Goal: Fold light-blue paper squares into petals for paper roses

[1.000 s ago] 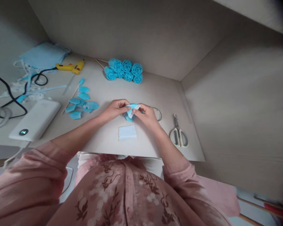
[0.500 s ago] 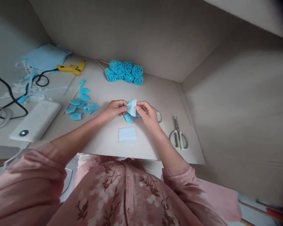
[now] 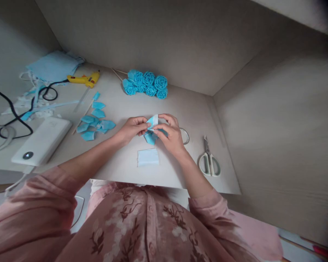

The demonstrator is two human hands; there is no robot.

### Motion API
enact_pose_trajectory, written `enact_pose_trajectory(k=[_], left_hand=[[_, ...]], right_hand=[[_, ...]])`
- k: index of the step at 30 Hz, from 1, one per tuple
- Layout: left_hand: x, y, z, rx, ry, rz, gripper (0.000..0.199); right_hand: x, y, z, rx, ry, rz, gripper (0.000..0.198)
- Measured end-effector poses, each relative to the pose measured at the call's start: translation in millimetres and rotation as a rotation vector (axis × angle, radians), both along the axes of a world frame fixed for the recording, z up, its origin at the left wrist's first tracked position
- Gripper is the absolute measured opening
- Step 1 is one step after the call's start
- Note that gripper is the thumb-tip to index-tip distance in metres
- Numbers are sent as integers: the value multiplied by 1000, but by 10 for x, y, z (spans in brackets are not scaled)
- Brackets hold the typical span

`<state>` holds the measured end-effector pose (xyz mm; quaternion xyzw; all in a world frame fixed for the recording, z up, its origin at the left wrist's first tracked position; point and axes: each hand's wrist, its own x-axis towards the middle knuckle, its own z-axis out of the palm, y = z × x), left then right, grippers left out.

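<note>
A small folded piece of blue-and-white fabric (image 3: 153,121) is held up between my two hands over the table. My left hand (image 3: 135,128) pinches its left side with thumb and fingers. My right hand (image 3: 170,134) grips its right edge, thumb at the lower corner and index finger at the top. Just beneath, a blue fabric petal (image 3: 150,138) lies on the table, partly hidden by my hands. Closer to my body rests a flat pale blue fabric square (image 3: 148,157). A roll of tape (image 3: 184,136) shows partly behind my right hand.
Scissors (image 3: 209,160) lie at the right. Blue fabric roses (image 3: 147,83) lie at the back. Cut petals (image 3: 98,113) and a thin stick are on the left, near a yellow glue gun (image 3: 84,79), a white power bank (image 3: 42,140), black cable and stacked masks (image 3: 53,65).
My right hand has shifted its grip on the folded fabric, its fingers now spread along the right edge from top to bottom. My left hand keeps its pinch.
</note>
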<state>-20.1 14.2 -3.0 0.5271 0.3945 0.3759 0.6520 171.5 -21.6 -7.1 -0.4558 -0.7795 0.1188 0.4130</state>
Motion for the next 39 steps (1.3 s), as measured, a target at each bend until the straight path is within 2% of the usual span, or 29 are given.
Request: enact_pose_trajectory(k=[13, 18, 21, 23, 26, 27, 29, 32, 39], left_hand=[[16, -22, -1, 58, 42, -16, 31], [15, -23, -2, 62, 48, -22, 31], [14, -24, -7, 73, 51, -25, 32], [14, -25, -8, 79, 49, -29, 32], [15, -30, -8, 85, 56, -30, 32], [16, -31, -9, 86, 61, -33, 31], [16, -35, -13, 90, 72, -44, 31], [15, -39, -25, 113, 86, -69, 31], [17, -40, -22, 138, 109, -89, 30]], right_hand=[[-55, -14, 23, -208, 228, -36, 11], [-59, -32, 37, -379, 317, -55, 14], [-60, -20, 22, -435, 372, -60, 15], [-61, -1, 3, -456, 449, -44, 22], [-61, 25, -27, -544, 590, 18, 47], [-61, 29, -34, -579, 620, 39, 48], [-60, 29, -43, -626, 645, 63, 38], [-60, 23, -53, -627, 649, 56, 26], [-58, 30, -98, -586, 602, 77, 28]])
